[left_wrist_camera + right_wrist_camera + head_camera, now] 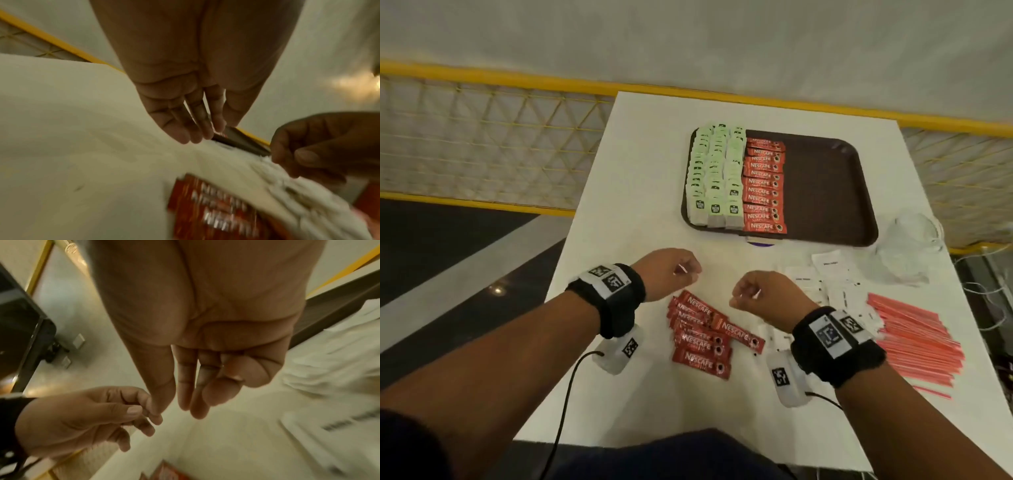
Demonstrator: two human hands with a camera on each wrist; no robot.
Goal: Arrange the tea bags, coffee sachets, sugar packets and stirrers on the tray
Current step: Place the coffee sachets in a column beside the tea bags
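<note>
Head view: coffee sachets lie crosswise on tray; both hands loose, empty.

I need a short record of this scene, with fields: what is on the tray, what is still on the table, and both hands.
tray: green tea bags in rows, red coffee sachets in a column beside them; right part bare
table: loose coffee sachets, white sugar packets, red stirrers
left hand: loosely curled, holds nothing
right hand: loosely curled, holds nothing

Glossy red coffee sachets on a smooth matt white table
</note>
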